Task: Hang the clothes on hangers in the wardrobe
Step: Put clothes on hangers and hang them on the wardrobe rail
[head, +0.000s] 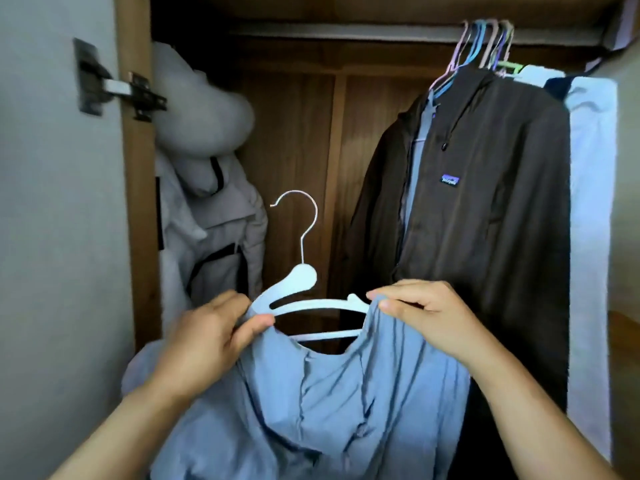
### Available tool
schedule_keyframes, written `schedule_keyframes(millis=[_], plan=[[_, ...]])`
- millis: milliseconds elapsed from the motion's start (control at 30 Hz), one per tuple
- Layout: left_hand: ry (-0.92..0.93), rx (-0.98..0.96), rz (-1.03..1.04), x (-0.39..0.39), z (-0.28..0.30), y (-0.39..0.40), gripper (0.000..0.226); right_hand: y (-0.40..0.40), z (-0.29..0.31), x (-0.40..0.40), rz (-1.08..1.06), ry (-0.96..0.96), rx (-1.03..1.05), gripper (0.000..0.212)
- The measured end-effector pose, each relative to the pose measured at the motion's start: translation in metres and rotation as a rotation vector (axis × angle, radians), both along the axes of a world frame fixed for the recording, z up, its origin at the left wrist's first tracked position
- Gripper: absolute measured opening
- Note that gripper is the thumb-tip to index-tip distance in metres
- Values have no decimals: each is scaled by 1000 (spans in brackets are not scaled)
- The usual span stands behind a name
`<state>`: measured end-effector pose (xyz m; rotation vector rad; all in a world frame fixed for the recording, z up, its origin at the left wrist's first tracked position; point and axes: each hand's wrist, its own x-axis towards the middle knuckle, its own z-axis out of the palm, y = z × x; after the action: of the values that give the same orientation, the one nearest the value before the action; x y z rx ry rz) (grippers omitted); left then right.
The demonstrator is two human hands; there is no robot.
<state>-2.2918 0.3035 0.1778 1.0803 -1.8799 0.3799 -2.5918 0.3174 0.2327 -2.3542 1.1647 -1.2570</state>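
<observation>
gripping creased blue shirt point(339, 403), white hanger point(304, 289).

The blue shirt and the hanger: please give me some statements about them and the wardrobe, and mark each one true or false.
1. Both hands hold the blue shirt at its neck opening. True: the left hand and the right hand each pinch the fabric at one end of the hanger.
2. The hanger's hook is already on the rail. False: the hook is free in the air, well below the rail.
3. A dark jacket hangs at the right side of the wardrobe. True.
4. The rail carries only one hanger. False: several coloured hooks sit together on it at the right.
5. The held hanger is black. False: it is pale, with a metal hook.
</observation>
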Motion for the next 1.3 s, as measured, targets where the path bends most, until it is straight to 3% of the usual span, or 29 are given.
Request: schedule_keyframes(millis=[100, 267, 400, 567, 667, 733, 800, 867, 933, 1033, 1167, 1300], plan=[[23, -4, 128, -1, -13, 49, 45, 14, -12, 9, 69, 55, 12, 22], [60, 57, 326, 10, -53, 141, 44, 44, -60, 39, 28, 347, 23, 22], [89, 176, 480, 38, -79, 225, 50, 86, -93, 81, 199, 158, 20, 4], [-23, 387, 664, 75, -100, 350, 68, 122, -134, 149, 526, 142, 127, 2], [61, 450, 798, 80, -110, 422, 69, 153, -147, 192, 736, 99, 175, 9], [169, 490, 943, 76, -116, 467, 75, 175, -146, 220, 862, 64, 175, 36], [196, 467, 1064, 68, -121, 500, 58, 194, -144, 245, 951, 53, 195, 48], [192, 404, 1198, 64, -123, 533, 41, 220, -141, 276, 1033, 84, 169, 38], [239, 378, 1326, 63, -126, 567, 38, 250, -137, 310, 1098, 118, 104, 23], [362, 308, 1472, 67, -132, 617, 42, 296, -137, 365, 1205, 136, 57, 17], [516, 243, 1689, 81, -137, 685, 37, 374, -145, 440, 1290, 85, -120, 38], [637, 196, 1893, 103, -146, 749, 40, 454, -159, 498, 1456, 9, -146, 42]])
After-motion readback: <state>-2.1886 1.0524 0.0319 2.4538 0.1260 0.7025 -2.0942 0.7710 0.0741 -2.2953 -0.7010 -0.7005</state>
